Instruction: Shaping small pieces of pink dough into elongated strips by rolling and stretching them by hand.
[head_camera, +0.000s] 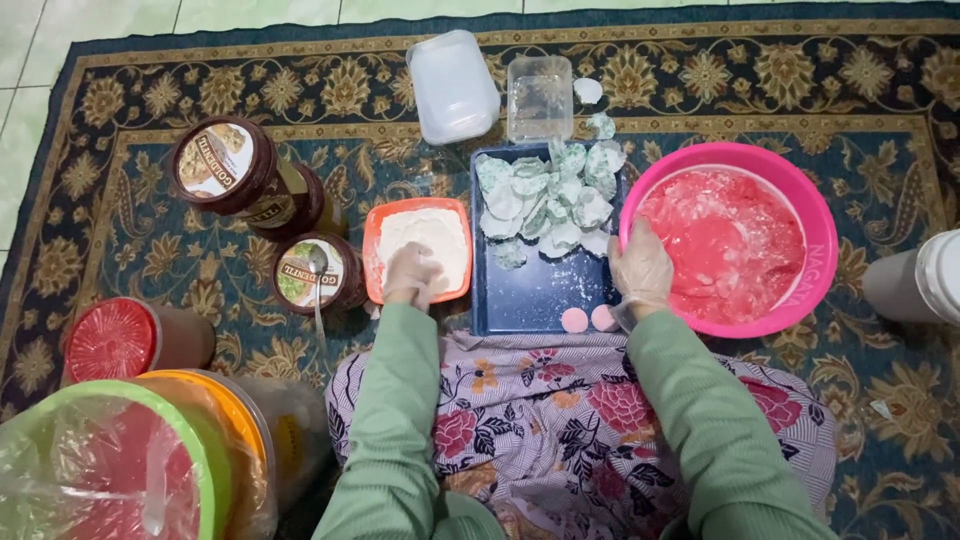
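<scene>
My left hand (412, 275), in a thin clear glove, rests in the white flour of an orange rectangular dish (373, 226), fingers curled; whether it holds anything is unclear. My right hand (640, 270), also gloved, grips the near-left rim of a pink basin (815, 255) smeared with pink dough and flour. Between them lies a dark blue tray (540, 295) with a heap of pale green and white dough pieces (552, 195) at its far end and two small pink dough balls (588, 319) at its near edge.
Two brown-lidded jars (225, 165) stand left of the dish, one with a spoon (318, 285) on it. A red-lidded jar (115, 338) and plastic-covered tubs (110, 470) sit near left. Clear plastic containers (490, 92) stand beyond the tray. A white container (925, 280) lies at right. Patterned carpet underneath.
</scene>
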